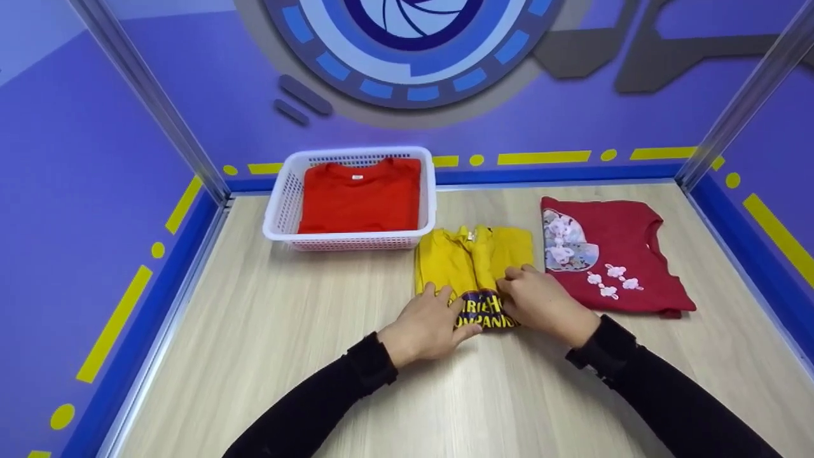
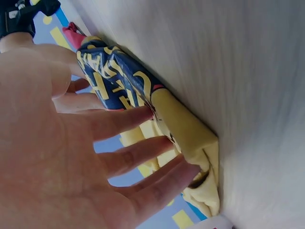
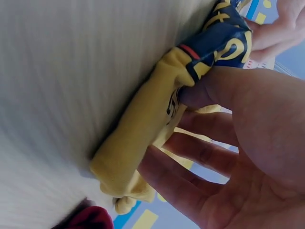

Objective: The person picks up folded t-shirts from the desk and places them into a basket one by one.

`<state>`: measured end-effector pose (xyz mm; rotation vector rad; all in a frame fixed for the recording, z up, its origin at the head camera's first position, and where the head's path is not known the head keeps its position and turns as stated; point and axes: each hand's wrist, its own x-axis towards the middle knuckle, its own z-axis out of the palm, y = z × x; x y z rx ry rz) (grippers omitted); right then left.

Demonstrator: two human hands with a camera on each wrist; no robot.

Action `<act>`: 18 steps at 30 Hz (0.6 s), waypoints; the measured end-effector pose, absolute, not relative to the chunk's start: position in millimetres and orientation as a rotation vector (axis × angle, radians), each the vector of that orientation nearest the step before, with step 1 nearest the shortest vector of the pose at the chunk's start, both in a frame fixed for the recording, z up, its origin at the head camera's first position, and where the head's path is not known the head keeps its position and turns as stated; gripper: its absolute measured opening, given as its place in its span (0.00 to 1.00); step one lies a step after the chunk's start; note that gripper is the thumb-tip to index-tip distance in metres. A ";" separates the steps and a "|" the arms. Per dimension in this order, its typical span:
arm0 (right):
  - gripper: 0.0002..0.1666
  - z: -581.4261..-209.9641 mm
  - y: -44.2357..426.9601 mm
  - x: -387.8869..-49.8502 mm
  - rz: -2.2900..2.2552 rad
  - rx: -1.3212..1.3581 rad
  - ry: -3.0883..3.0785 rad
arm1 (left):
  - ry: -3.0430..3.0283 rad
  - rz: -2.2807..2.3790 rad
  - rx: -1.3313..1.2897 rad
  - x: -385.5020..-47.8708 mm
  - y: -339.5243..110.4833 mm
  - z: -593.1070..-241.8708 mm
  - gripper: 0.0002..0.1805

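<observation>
A folded yellow shirt point(image 1: 448, 257) with a dark blue printed band lies on the table in front of me. My left hand point(image 1: 429, 324) touches its near left part, fingers spread and fingertips on the cloth; the left wrist view shows the palm and the side fold of the yellow shirt point(image 2: 183, 126). On the right side, my right hand point(image 1: 540, 302) touches the shirt with its fingers slightly bent. In the right wrist view the thumb of the right hand point(image 3: 224, 138) rests at the print, and the other fingertips lie along the yellow fold point(image 3: 138, 126).
A white plastic basket point(image 1: 286, 235) at the back left holds a folded red shirt point(image 1: 362, 200). Right of the yellow shirt lies a folded dark red shirt point(image 1: 623, 238) with white flower-like decorations. Purple panels point(image 1: 210, 95) wall in the wooden table point(image 1: 286, 324).
</observation>
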<state>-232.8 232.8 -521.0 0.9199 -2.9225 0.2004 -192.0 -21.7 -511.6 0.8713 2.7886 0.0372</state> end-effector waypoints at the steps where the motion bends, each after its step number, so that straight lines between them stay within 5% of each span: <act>1: 0.12 -520.1 234.1 -231.3 0.201 0.912 -2.932 | 2.791 0.038 0.880 -189.3 -23.4 -511.5 0.47; 18: 0.12 -513.6 240.6 -222.7 0.214 0.930 -2.995 | 2.797 0.169 0.848 -176.8 -46.4 -509.8 0.44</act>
